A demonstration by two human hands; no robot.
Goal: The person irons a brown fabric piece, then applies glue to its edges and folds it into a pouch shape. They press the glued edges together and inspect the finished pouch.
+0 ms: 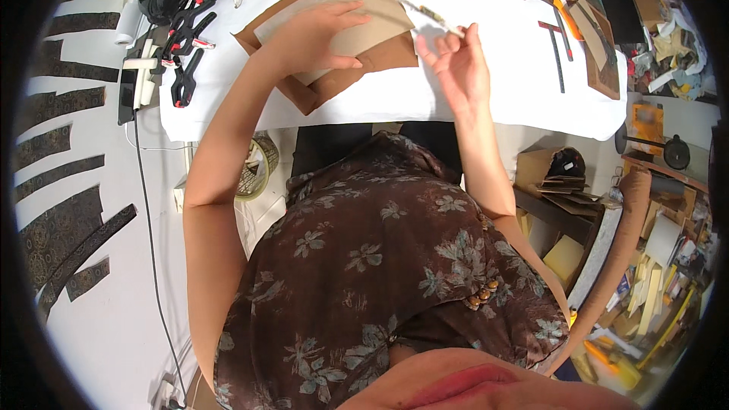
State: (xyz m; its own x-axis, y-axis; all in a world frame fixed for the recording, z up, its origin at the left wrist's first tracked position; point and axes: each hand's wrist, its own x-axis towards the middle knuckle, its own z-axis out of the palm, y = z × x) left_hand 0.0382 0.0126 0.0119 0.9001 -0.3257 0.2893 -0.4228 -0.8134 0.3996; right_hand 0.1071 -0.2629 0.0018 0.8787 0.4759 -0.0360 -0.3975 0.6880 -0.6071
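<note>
A beige rectangular sheet (pixel 383 15), perhaps card, lies at a slant over a larger brown sheet (pixel 391 55) on the white-covered table (pixel 486 99). My left hand (pixel 311 36) is spread over the beige sheet's left part, fingers apart, with nothing in it. To the right of the sheets, my right hand (pixel 462 72) pinches a slim pen-like tool (pixel 431 14) between thumb and fingers. The tool slopes toward the upper left, its thin end by the beige sheet's right edge. Its patterned body is slightly blurred, so its exact kind is unclear.
Several black spring clamps (pixel 184 83) stand along the table's left side. A dark T-shaped ruler (pixel 558 53) lies at the right, near an orange-handled tool (pixel 566 19) and brown boards (pixel 600 68). Dark patterned strips (pixel 64 133) hang at far left. A woven basket (pixel 262 167) sits below the table.
</note>
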